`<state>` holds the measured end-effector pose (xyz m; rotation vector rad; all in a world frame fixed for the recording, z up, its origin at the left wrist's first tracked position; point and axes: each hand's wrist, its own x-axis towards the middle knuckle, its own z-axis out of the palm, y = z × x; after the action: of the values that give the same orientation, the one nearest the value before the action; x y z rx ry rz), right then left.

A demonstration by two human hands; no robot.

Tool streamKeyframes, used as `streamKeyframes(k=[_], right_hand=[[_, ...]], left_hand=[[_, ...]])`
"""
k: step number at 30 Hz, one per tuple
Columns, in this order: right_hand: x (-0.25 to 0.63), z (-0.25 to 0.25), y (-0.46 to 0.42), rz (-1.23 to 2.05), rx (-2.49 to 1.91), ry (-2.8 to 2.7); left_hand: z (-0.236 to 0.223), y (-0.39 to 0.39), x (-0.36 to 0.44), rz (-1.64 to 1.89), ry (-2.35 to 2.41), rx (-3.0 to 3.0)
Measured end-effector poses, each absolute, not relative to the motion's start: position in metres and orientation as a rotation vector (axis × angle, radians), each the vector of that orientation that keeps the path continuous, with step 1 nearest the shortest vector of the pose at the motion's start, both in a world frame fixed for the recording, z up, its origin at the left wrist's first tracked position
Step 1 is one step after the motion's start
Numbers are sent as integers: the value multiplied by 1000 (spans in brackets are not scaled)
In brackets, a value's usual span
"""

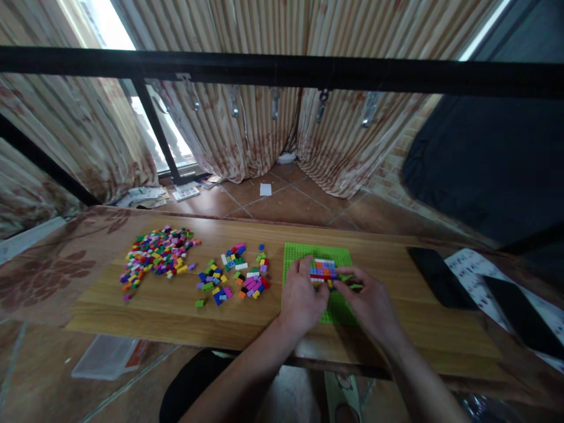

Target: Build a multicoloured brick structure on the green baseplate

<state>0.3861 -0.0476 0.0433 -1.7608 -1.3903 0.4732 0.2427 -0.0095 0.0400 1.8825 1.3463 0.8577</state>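
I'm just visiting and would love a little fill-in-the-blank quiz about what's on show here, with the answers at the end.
1. The built bricks between the left hand and right hand sit on a baseplate coloured ____.
2. From the person's view, the largest loose pile lies to the ____ of the baseplate.
3. The clear box lies on the tiled ____.
4. The curtains hang beyond a bar coloured ____.

Missing words: green; left; floor; black.
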Motion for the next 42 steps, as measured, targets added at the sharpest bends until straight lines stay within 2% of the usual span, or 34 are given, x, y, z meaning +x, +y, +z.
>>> streamKeyframes(k=[8, 26, 33, 37, 42], right_hand=[[386, 49, -51, 408, -1691, -1717], [386, 37, -50, 144, -1621, -1960], [388, 36, -50, 115, -1615, -1957], [387, 37, -50, 116, -1607, -1956], [387, 40, -50, 163, -1602, -1918]], left_hand=[[40, -9, 241, 835, 1342, 1896], [49, -8, 219, 842, 1377, 1897], [66, 39, 146, 440, 1779, 2049], [64, 47, 128, 231, 1772, 2176], [56, 49, 129, 170, 1725, 2178]])
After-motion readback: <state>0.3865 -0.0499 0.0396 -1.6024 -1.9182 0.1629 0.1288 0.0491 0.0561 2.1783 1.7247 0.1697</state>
